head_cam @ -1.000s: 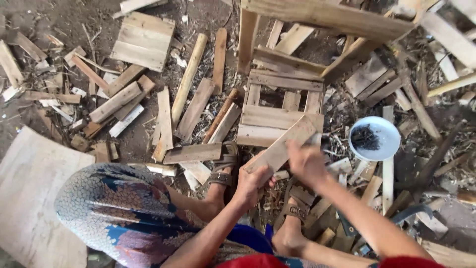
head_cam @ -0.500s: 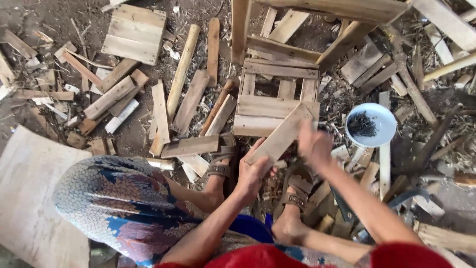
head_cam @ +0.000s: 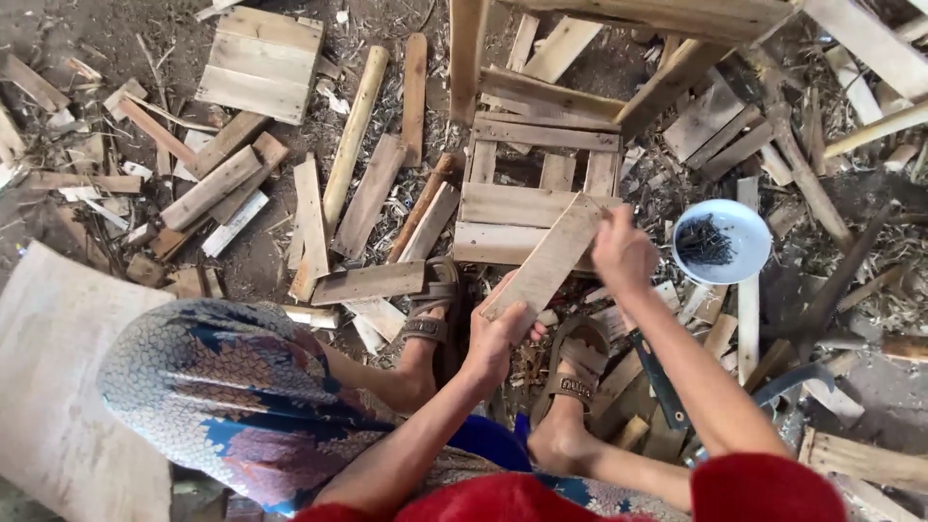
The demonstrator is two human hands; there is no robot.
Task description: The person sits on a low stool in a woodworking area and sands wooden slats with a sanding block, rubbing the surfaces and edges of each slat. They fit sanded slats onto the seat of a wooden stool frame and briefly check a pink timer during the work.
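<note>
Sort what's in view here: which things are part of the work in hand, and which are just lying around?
In hand:
- wooden slat, gripped by left hand and right hand
- slatted wooden panel under the slat's far end
- white bowl of dark nails beside the right hand

Lying about:
- round pole
- square board panel
- scattered offcuts

I am seeing soft, even daylight falling across the whole frame, with only faint shadows lying under the wood scraps. The white bowl (head_cam: 722, 242) at right is glaring slightly. The view is bending outward toward the edges, and fine detail is looking smeared throughout.
</note>
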